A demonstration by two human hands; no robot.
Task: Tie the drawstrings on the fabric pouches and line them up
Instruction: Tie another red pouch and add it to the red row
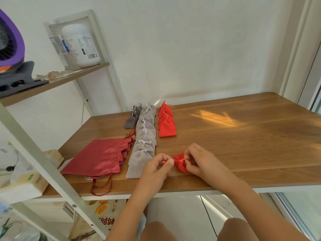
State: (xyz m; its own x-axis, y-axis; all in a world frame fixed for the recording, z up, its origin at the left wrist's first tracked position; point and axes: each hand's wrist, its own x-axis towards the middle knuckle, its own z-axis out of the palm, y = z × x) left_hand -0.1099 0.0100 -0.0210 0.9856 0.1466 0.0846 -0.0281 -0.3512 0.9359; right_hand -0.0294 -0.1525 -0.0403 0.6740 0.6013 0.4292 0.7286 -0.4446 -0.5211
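Red pouch [180,166]: on the table [243,136] near its front edge, between both hands; its right side is hidden under the right hand.
Left hand [156,168]: thumb and forefinger pinch a red drawstring [163,162] end; other fingers curled.
Right hand [199,160]: fingers curled at the pouch neck, pinching the cord; fingertips partly hidden.
Knot: too small to tell whether tied.
Red row [166,122]: overlapping pouches further back; count unclear.
Light grey row [144,141]: overlapping, left of the red row.
Dark grey row [132,117]: short, at back left.
Dark red bags [99,159]: stacked, cords hanging over the table edge.
Fan [10,40]: purple, cut off at the frame edge.
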